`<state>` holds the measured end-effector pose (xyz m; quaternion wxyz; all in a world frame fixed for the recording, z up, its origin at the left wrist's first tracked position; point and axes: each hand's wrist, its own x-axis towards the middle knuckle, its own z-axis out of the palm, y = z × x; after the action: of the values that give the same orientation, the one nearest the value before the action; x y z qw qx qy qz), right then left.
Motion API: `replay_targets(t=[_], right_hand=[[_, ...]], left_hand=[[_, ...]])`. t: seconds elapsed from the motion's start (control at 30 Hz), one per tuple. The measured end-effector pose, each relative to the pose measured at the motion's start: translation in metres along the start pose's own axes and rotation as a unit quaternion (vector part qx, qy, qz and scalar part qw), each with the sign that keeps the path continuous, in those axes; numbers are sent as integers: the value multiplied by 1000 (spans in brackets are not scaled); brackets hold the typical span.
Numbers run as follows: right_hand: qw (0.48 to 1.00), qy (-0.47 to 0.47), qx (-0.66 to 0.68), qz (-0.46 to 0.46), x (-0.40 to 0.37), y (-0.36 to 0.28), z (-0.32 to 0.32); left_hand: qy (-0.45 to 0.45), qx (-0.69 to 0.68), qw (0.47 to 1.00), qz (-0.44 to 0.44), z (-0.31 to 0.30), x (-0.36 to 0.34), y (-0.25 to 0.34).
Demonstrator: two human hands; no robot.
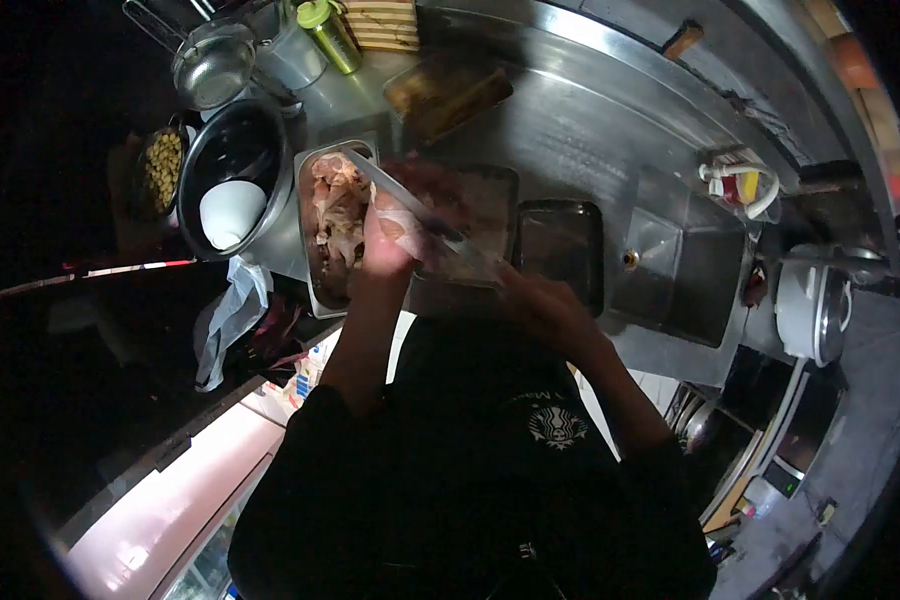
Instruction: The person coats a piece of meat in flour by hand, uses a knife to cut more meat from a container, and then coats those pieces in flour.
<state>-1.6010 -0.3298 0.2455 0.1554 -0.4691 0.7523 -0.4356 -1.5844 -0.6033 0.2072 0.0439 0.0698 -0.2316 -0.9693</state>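
Note:
My left hand (385, 243) and my right hand (532, 298) hold the two ends of a clear, shallow plastic tray (440, 235). The tray is tilted, with its far end over a steel pan (308, 262) on the counter. That pan holds pale raw meat pieces (333, 212). My left hand grips the tray right beside the meat, while my right hand grips the near right corner. What lies in the tray is blurred. Both forearms reach forward from my black shirt.
A dark rectangular pan (560, 250) and a steel sink (682, 270) lie to the right. On the left are a black bowl (232, 150) with a white lump, a dish of yellowish beans (160, 170), a strainer (215, 62), a green bottle (330, 35) and a cloth (235, 312). At far right is a white rice cooker (815, 310).

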Motion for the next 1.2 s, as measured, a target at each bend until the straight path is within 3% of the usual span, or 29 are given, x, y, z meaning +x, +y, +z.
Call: replay_targets(t=[0.03, 0.1, 0.13, 0.2, 0.3, 0.33, 0.4, 0.47, 0.57, 0.6, 0.63, 0.7, 0.73, 0.77, 0.8, 0.83, 0.9, 0.97, 1.07, 1.17, 1.2], right_hand=[[1000, 21, -11, -17, 12, -10, 0], [998, 47, 9, -46, 29, -14, 6], [996, 51, 40, -57, 36, -10, 10], [997, 40, 36, -50, 44, -12, 14], [999, 12, -53, -3, 39, -17, 16], [997, 20, -76, -4, 30, -9, 20], [995, 56, -87, 11, -3, 14, 26], [989, 121, -70, 36, -38, 34, 19], [966, 243, -69, 52, -48, 16, -25], [960, 247, -54, 124, -56, 22, -28], [948, 280, -87, 123, -64, 33, -27], [930, 326, -124, 114, -84, 54, -24], [927, 319, -119, 157, -98, 66, -19], [922, 310, -114, 199, -115, 76, -13], [919, 304, -81, 237, -122, 75, -12], [913, 299, -48, 275, -129, 73, -11], [901, 291, -4, 321, -140, 69, -10], [902, 278, -5, 332, -140, 65, -10], [894, 251, 18, 371, -141, 62, -12], [924, 274, -19, 264, -149, 71, -8], [926, 265, -22, 269, -150, 73, -8]], left_hand=[[-22, 270, 958, 91, 2, -2, -10], [-86, 345, 926, 129, -5, 0, -24], [-123, 159, 977, 76, -14, 2, -30], [-97, 19, 995, 29, -24, 5, -36], [92, 130, 986, 41, -20, -8, -46], [160, 143, 976, 30, 8, -11, -40], [178, 56, 982, 23, 18, -15, -38], [73, -138, 987, 34, -6, -19, -27], [146, -122, 981, -35, -24, -16, -27], [178, -108, 977, -52, -24, -14, -28], [255, -43, 965, -50, -15, -10, -36], [282, 86, 954, -46, -48, 4, -55], [294, 150, 943, -44, -46, 9, -62], [279, 336, 898, -59, -44, 2, -67], [216, 532, 819, -15, -58, 4, -79], [141, 702, 697, 28, -90, 9, -96], [-7, 863, 497, 91, -130, 22, -120], [-136, 896, 400, 138, -148, 39, -138], [-180, 925, 300, 151, -170, 46, -159], [-162, 923, 312, 160, -115, 27, -147], [-148, 926, 311, 155, -105, 24, -142]])
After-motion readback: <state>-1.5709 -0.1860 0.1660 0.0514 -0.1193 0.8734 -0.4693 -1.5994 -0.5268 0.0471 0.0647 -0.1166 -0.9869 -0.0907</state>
